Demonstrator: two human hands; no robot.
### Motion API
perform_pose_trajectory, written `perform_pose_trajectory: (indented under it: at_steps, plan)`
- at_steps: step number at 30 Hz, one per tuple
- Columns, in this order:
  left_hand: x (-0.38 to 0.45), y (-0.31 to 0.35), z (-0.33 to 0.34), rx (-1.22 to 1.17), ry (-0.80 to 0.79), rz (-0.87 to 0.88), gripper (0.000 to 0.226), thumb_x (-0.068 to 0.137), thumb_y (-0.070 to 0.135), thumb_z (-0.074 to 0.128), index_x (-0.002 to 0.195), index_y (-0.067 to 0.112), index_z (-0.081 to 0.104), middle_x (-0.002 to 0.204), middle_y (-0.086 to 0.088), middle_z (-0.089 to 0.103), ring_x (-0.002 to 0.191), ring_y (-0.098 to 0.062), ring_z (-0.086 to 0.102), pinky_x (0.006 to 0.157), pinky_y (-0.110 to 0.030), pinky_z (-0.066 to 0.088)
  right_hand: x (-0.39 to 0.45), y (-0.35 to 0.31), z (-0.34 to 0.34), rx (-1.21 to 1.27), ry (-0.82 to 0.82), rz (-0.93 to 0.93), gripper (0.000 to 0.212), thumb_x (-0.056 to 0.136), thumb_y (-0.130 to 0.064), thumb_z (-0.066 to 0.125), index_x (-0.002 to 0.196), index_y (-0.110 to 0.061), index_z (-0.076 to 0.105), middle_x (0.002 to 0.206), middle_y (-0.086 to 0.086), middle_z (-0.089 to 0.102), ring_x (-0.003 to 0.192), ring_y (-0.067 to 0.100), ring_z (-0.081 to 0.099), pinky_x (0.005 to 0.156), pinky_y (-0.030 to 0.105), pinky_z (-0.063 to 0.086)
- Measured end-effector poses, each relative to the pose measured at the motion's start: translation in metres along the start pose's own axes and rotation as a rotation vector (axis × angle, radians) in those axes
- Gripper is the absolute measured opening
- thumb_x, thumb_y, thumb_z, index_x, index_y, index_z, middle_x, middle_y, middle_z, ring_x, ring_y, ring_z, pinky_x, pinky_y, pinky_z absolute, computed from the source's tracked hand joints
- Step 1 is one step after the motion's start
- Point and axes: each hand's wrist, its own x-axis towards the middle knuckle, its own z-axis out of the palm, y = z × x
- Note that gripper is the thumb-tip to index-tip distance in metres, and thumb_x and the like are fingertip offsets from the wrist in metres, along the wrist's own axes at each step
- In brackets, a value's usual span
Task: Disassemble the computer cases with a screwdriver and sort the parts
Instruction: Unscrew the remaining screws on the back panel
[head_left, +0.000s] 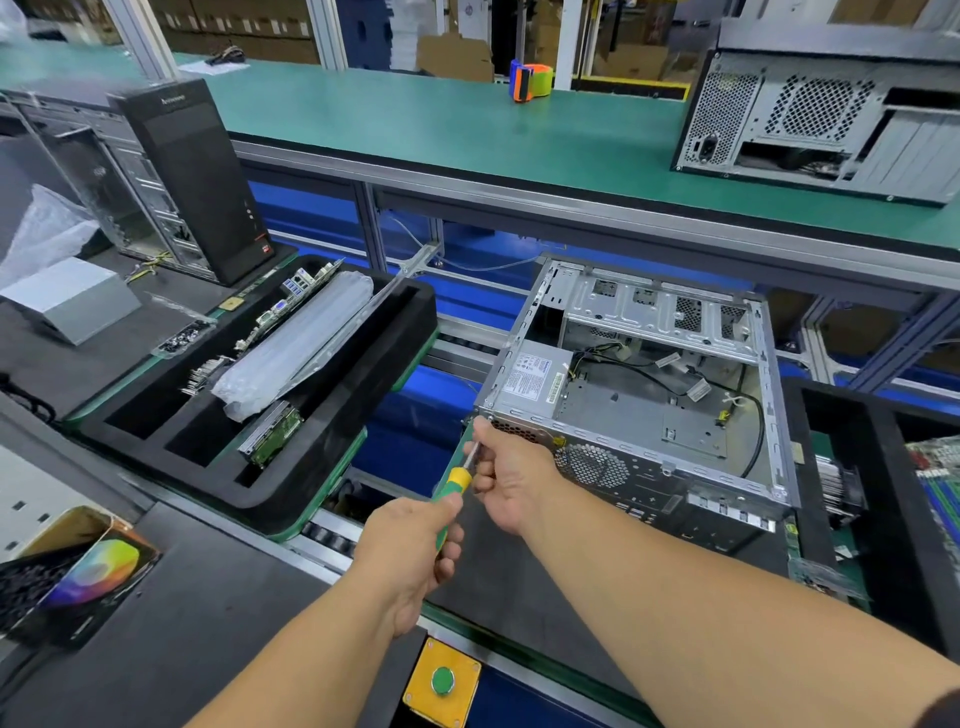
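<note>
An open computer case (660, 395) lies on its side on the dark mat, with a silver power supply (535, 379) inside at its near left corner. My left hand (415, 545) grips the green and yellow handle of a screwdriver (454, 486). Its metal shaft points up at the case's near left corner. My right hand (511, 478) pinches the shaft near the tip, right against the rear panel of the case.
A black foam tray (332, 452) at left holds circuit boards and a plastic air cushion. Behind it stand a black tower (192, 182) and a bare chassis. Another case (826, 119) sits on the green shelf. A yellow button box (441, 680) is near me.
</note>
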Motion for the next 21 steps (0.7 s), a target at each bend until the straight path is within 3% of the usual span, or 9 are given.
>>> perform_pose_trajectory:
  at_steps: [3,6,9,12,15,18,21]
  plan:
    - [-0.001,0.001,-0.001,-0.022,-0.031,-0.072,0.043,0.103,0.045,0.060,0.106,0.004,0.070,0.077,-0.012,0.073,0.055,-0.015,0.059,0.044,-0.025,0.044,-0.001,0.000,-0.006,-0.005,-0.083,0.021,0.023,0.102,-0.020,0.059,0.110,-0.002,0.072,0.085,0.009,0.077,0.052,0.007,0.037,0.045,0.019,0.033]
    - [-0.002,0.000,0.000,-0.019,-0.051,-0.111,0.059,0.105,0.055,0.048,0.106,0.001,0.074,0.076,-0.012,0.072,0.052,-0.015,0.058,0.041,-0.024,0.042,-0.002,0.001,-0.005,-0.024,-0.054,-0.009,0.017,0.101,-0.014,0.061,0.108,-0.001,0.071,0.079,0.008,0.075,0.051,0.006,0.036,0.044,0.018,0.034]
    - [-0.004,0.000,0.000,-0.013,-0.026,-0.061,0.049,0.099,0.056,0.059,0.106,0.010,0.073,0.074,-0.009,0.070,0.054,-0.015,0.057,0.044,-0.026,0.043,0.000,0.003,0.001,-0.018,0.008,-0.031,0.014,0.096,-0.013,0.071,0.104,-0.002,0.070,0.069,0.006,0.069,0.045,0.005,0.036,0.042,0.018,0.033]
    - [-0.003,-0.003,0.000,0.094,-0.003,0.067,0.033,0.092,0.035,0.077,0.108,0.009,0.066,0.071,-0.004,0.066,0.056,-0.014,0.056,0.047,-0.026,0.045,0.002,0.005,0.005,-0.021,0.056,-0.046,0.017,0.089,-0.017,0.079,0.097,-0.004,0.072,0.061,0.002,0.064,0.040,0.006,0.037,0.041,0.020,0.033]
    - [-0.004,0.000,0.000,0.099,0.025,0.058,0.027,0.098,0.032,0.070,0.104,0.005,0.066,0.071,-0.006,0.069,0.056,-0.014,0.056,0.047,-0.026,0.045,0.001,0.005,0.004,0.027,0.037,-0.026,0.018,0.093,-0.021,0.075,0.096,-0.005,0.072,0.062,0.002,0.066,0.044,0.006,0.038,0.042,0.020,0.032]
    - [-0.007,0.004,0.002,-0.013,-0.016,-0.066,0.047,0.106,0.046,0.053,0.105,0.002,0.070,0.073,-0.010,0.071,0.052,-0.015,0.056,0.044,-0.025,0.041,-0.001,0.002,-0.004,0.072,-0.060,0.015,0.024,0.103,-0.021,0.057,0.105,-0.001,0.072,0.074,0.007,0.073,0.051,0.007,0.037,0.045,0.019,0.032]
    - [-0.006,0.004,0.002,-0.037,-0.049,-0.111,0.060,0.107,0.052,0.046,0.107,-0.002,0.073,0.071,-0.011,0.068,0.050,-0.015,0.054,0.041,-0.024,0.038,-0.003,0.002,-0.005,0.030,-0.035,-0.028,0.022,0.102,-0.014,0.058,0.109,0.003,0.071,0.075,0.009,0.072,0.052,0.007,0.036,0.046,0.019,0.033]
